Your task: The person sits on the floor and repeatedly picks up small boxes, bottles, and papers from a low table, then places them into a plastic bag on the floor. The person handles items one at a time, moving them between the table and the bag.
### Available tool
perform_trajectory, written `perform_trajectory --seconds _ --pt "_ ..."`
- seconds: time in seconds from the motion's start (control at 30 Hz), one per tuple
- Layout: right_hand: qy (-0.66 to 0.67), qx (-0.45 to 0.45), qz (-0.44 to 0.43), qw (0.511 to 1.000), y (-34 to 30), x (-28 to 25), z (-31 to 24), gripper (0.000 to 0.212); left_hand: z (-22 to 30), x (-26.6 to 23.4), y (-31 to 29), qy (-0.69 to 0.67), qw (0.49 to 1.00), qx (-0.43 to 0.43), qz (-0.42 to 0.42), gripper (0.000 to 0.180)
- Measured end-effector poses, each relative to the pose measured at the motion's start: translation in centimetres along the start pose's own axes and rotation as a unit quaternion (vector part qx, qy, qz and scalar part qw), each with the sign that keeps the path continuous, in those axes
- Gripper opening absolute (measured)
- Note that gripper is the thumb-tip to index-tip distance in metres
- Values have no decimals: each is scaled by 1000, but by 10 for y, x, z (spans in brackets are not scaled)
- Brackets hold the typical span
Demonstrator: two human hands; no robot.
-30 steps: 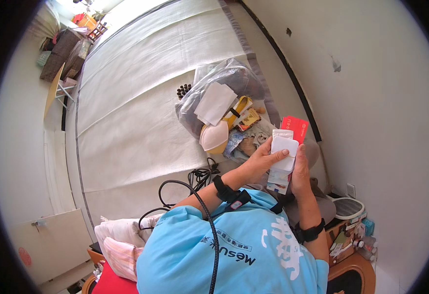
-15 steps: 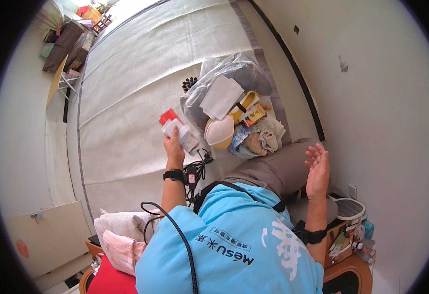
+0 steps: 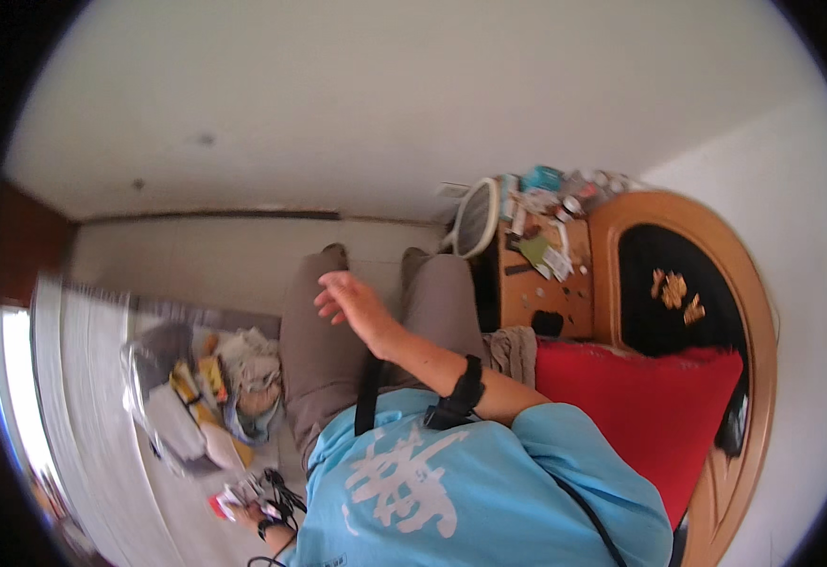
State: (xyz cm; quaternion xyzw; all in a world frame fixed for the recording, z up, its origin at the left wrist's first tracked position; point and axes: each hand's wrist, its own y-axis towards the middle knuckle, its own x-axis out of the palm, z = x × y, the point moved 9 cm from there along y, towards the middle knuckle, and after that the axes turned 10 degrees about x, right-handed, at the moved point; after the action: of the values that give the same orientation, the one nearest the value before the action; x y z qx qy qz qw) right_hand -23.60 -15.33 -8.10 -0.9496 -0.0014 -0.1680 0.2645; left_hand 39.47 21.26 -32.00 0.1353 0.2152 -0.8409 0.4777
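Your left grip [image 3: 246,516] rests at a small stack of flat red and white papers [image 3: 218,506]; blur means one cannot tell whether it pinches them. Beyond it lie larger white paper sheets [image 3: 173,423]. Your right grip [image 3: 353,306], fingers loosely spread, hangs over your grey-brown trousers [image 3: 319,373].

12 o'clock: wall [image 3: 376,104], smooth, matt, a few rough marks. 1 o'clock: racket [image 3: 477,219], plastic-looking frame, fine mesh. 3 o'clock: headboard [image 3: 761,312], smooth wood, low sheen; cabinet [image 3: 579,307], wood. 4 o'clock: cushion [image 3: 631,406], matt cloth. 6 o'clock: shirt [image 3: 489,472], soft matt cloth. 7 o'clock: stack [image 3: 222,506], paper or card by look; finish blurred. 8 o'clock: bag [image 3: 156,348], clear glossy plastic, crinkled; sheets [image 3: 172,420], matt paper; bundle [image 3: 251,364], rumpled cloth.
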Motion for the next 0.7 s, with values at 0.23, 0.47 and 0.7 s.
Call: perform_trajectory --seconds 0.23,0.47,0.7 --pt "59 13 42 997 -14 -47 9 45 -17 -3 77 -102 994 21 27 47" --pt "104 -26 172 979 -16 -158 0 41 339 69 -31 231 812 436 313 39" --pt "132 -93 414 896 -102 -327 38 31 541 337 -270 59 764 636 -90 41"
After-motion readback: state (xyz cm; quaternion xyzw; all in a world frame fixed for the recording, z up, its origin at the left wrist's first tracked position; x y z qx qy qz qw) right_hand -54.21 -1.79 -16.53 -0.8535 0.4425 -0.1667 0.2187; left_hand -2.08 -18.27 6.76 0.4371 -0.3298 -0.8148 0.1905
